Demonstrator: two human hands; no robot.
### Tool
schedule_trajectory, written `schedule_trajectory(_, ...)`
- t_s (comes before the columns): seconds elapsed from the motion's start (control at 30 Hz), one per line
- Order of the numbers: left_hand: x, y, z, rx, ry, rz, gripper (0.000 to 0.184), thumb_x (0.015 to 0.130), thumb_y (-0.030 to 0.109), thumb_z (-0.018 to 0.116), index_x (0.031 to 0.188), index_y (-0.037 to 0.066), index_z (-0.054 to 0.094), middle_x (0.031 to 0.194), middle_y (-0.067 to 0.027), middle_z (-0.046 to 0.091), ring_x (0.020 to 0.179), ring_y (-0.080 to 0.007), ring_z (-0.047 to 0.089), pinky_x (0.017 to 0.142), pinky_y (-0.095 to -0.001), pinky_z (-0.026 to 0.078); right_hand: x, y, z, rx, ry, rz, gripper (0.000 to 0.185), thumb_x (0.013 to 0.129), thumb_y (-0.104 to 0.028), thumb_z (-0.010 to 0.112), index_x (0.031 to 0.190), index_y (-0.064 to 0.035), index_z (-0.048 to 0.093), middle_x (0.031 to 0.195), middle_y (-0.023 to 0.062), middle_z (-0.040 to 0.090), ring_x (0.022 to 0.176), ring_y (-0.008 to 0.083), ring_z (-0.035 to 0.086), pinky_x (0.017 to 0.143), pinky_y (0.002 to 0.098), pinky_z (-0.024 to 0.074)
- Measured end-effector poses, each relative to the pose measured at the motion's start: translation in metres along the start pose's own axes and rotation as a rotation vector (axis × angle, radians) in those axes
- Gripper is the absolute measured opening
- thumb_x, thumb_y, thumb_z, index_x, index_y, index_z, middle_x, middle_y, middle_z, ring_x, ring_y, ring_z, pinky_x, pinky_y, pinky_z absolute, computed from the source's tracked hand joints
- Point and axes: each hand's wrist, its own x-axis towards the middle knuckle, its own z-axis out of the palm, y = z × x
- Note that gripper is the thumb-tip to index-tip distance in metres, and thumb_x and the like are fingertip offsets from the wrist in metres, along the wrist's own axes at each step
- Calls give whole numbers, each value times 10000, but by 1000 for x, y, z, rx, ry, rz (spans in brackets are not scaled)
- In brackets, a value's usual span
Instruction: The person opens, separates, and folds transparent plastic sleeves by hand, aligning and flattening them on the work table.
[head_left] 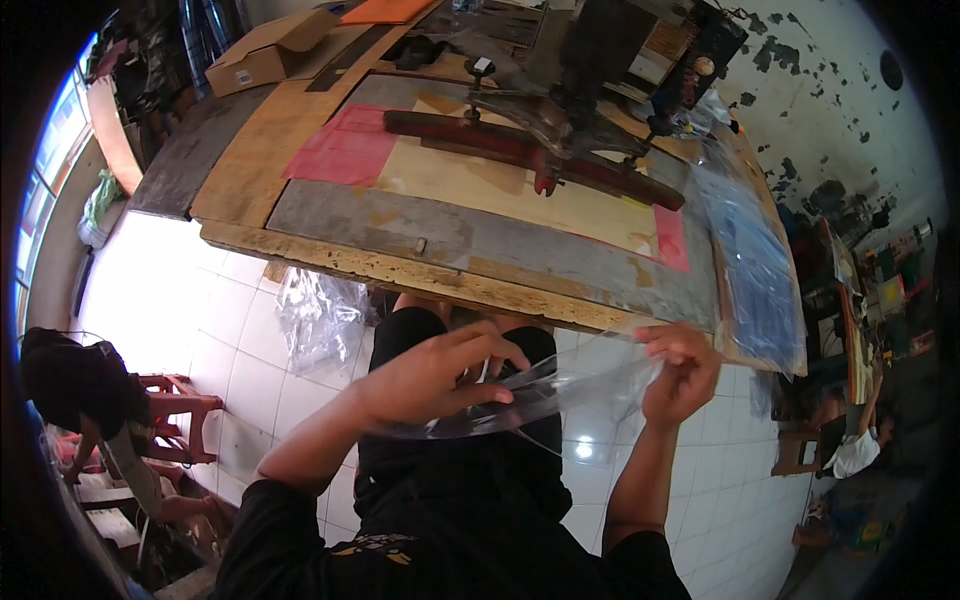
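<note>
A clear plastic sheet (585, 392) stretches between my two hands above my lap. My left hand (445, 372) is at its left part, the thumb and fingers curved towards each other around the plastic. At the upper right end of the sheet, my right hand (680, 365) pinches the plastic between thumb and fingers. Beyond the hands stands a wooden workbench (330, 262) with a machine whose long red bar (460, 135) lies over a cream and pink covered bed (450, 178).
Clear bluish plastic sheets (745, 260) lie at the bench's right side. A cardboard box (270, 55) sits at the back left. Crumpled plastic (322, 315) hangs below the front edge. One person (125, 450) is at the lower left, another (855, 450) at the far right.
</note>
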Motion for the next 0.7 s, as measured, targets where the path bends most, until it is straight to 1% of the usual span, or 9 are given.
schedule_trajectory(0.07,-2,-35,-10,-299,-43,105,334,1074,327,584,1241,46,650,1220,-164,697,972,-223,698,848,-345,516,2,4,2,32,192,159,131,1104,-147,558,1054,-26,568,880,91,652,798,188,690,829,332,545)
schedule_trajectory(0.17,-19,-62,-24,-956,4,42,817,1081,658,253,1298,-30,637,1481,-242,576,1255,-278,620,1121,-394,424,4,19,-8,-133,363,424,147,1098,-166,585,1071,-22,592,908,56,635,838,146,630,870,299,504)
schedule_trajectory(0.27,-13,-47,-20,-589,240,241,639,1098,533,451,1246,-59,636,1466,-217,597,1351,-258,571,1142,-389,415,6,20,-1,-81,351,477,191,1094,-201,608,1090,-10,596,934,40,615,869,124,600,869,286,501)
schedule_trajectory(0.33,-8,-40,-12,-331,438,-4,364,1060,277,658,1217,-51,635,1354,-186,677,1249,-240,654,1049,-359,501,5,23,5,-40,319,492,194,1095,-205,606,1083,-12,597,931,41,617,861,128,604,872,289,510)
schedule_trajectory(0.37,-6,-41,-12,-329,445,-7,364,1060,277,658,1217,-51,635,1354,-186,677,1249,-240,654,1049,-359,501,4,27,8,-13,314,489,181,1094,-188,602,1096,-7,596,926,49,633,845,132,628,857,290,523)
schedule_trajectory(0.43,1,-48,-15,-534,523,-191,189,977,34,738,1131,-44,662,1187,-155,748,1015,-190,739,890,-314,567,3,34,10,20,309,484,169,1094,-171,598,1108,-3,595,921,58,649,829,135,652,841,291,537)
schedule_trajectory(0.53,9,-58,-14,-253,746,-250,100,977,42,737,1019,-30,682,1072,-134,773,824,-159,751,788,-286,580,2,45,0,-39,239,466,169,1092,-166,597,1101,3,601,906,62,669,832,143,670,845,302,543)
schedule_trajectory(0.67,9,-66,-26,-74,702,-432,84,980,52,729,945,-14,692,1104,-144,774,931,-156,747,835,-296,572,5,49,-3,-61,196,558,182,1087,-179,610,1077,3,619,898,54,682,840,132,666,831,284,524)
schedule_trajectory(0.7,9,-68,-29,96,667,-304,78,990,65,720,987,-6,688,1106,-144,776,983,-162,739,858,-300,567,6,48,-2,-51,181,598,185,1084,-184,617,1069,1,625,890,49,682,838,125,662,823,276,515)
